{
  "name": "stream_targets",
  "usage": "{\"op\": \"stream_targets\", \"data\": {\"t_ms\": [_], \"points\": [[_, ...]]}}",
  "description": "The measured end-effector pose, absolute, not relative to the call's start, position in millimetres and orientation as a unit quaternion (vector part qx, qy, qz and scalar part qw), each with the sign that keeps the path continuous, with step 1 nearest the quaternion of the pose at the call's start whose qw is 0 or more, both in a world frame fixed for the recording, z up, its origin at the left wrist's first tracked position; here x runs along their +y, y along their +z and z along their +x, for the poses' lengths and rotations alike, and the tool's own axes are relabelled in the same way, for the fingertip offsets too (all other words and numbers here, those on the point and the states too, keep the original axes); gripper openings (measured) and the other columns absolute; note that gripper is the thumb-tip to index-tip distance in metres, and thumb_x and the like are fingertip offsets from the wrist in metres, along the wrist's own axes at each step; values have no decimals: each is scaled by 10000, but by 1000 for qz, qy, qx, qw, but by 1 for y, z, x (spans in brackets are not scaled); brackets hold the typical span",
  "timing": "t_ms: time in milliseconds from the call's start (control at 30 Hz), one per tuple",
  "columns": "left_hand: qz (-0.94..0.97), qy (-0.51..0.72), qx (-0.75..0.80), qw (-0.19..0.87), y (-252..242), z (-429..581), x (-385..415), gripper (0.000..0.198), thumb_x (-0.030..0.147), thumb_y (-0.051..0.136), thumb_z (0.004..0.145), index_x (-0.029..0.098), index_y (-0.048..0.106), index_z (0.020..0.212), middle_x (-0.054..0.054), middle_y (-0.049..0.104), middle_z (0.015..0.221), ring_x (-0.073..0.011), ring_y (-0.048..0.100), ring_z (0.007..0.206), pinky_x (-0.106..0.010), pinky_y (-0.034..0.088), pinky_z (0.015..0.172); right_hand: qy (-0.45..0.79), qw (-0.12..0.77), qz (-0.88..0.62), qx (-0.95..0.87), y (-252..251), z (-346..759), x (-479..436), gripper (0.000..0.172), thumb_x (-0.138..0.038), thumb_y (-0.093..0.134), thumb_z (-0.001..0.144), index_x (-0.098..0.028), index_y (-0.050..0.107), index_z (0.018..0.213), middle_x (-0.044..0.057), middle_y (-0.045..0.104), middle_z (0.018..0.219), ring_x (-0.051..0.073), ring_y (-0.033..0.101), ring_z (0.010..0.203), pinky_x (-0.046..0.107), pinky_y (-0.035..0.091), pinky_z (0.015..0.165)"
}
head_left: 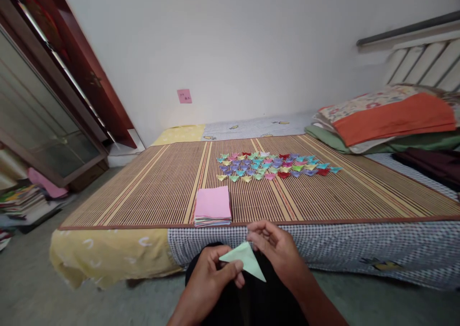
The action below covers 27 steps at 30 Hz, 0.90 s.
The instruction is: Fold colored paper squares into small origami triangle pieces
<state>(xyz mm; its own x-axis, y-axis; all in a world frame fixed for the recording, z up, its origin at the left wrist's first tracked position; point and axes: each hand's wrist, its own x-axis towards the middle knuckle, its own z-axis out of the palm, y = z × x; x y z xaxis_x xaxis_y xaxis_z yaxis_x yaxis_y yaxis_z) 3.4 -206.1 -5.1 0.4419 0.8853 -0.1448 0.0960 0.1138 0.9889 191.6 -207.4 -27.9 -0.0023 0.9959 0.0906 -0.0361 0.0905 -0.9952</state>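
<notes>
A pale green paper (246, 262), folded into a triangle, is held between both hands low in the view, above my dark-clothed lap. My left hand (208, 280) pinches its lower left side with thumb and fingers closed. My right hand (278, 249) grips its upper right corner, fingers curled. Just beyond, on the striped bamboo mat (151, 187), lies a stack of square coloured paper (213, 206) with a pink sheet on top. Farther back on the mat, several small folded paper shapes (275, 165) in many colours lie in rows.
The mat covers a low bed with a yellow sheet (108, 254) and checked sheet (359, 244). Folded quilts and pillows (388, 118) are piled at the right. A glass-door cabinet (43, 110) and stacked books (21, 201) stand at the left. A pink note (184, 96) sticks on the wall.
</notes>
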Motion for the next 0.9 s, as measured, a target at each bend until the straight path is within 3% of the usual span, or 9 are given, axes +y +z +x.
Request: {"op": "stream_targets", "data": {"t_ms": [67, 200, 300, 600, 767, 900], "points": [[569, 326, 422, 626, -8, 3, -205, 346, 473, 756, 804, 154, 677, 695, -28, 686, 596, -154, 600, 579, -249, 452, 633, 518, 519, -449, -510, -31, 191, -206, 415, -540, 719, 848, -170, 692, 1033, 38, 676, 848, 163, 598, 717, 270, 478, 650], [572, 328, 422, 622, -13, 5, -204, 335, 455, 794, 783, 161, 666, 688, 0, 642, 544, -134, 559, 523, -236, 428, 578, 570, 474, -422, -521, -32, 187, -207, 411, -559, 782, 781, -171, 646, 785, -29, 574, 625, 121, 505, 572, 234, 395, 545], [561, 354, 404, 630, -16, 6, -203, 343, 461, 783, 808, 159, 671, 691, -12, 660, 571, -134, 571, 549, -238, 443, 604, 562, 492, -435, -503, -31, 187, -207, 443, -580, 771, 787, -177, 608, 705, -42, 530, 587, 115, 472, 558, 229, 368, 527], [507, 433, 368, 648, -19, 13, -209, 319, 432, 835, 783, 156, 676, 785, -9, 661, 707, -134, 579, 674, -239, 443, 684, 675, 547, -346, -354, -44, 174, -206, 385, -543, 778, 826, -189, 630, 789, -23, 575, 666, 125, 510, 584, 244, 440, 562], [511, 452, 371, 630, -17, 16, -213, 310, 444, 806, 811, 164, 675, 826, -8, 628, 754, -145, 556, 718, -246, 433, 702, 697, 569, -299, -317, -41, 168, -206, 388, -492, 854, 758, -177, 630, 722, -24, 565, 666, 121, 512, 632, 234, 443, 630], [523, 463, 377, 608, -14, 18, -215, 305, 450, 788, 825, 169, 670, 812, -16, 636, 764, -162, 578, 743, -250, 456, 715, 708, 570, -290, -299, -40, 166, -206, 418, -517, 866, 733, -181, 617, 711, -31, 540, 642, 115, 494, 601, 227, 427, 592]]}}
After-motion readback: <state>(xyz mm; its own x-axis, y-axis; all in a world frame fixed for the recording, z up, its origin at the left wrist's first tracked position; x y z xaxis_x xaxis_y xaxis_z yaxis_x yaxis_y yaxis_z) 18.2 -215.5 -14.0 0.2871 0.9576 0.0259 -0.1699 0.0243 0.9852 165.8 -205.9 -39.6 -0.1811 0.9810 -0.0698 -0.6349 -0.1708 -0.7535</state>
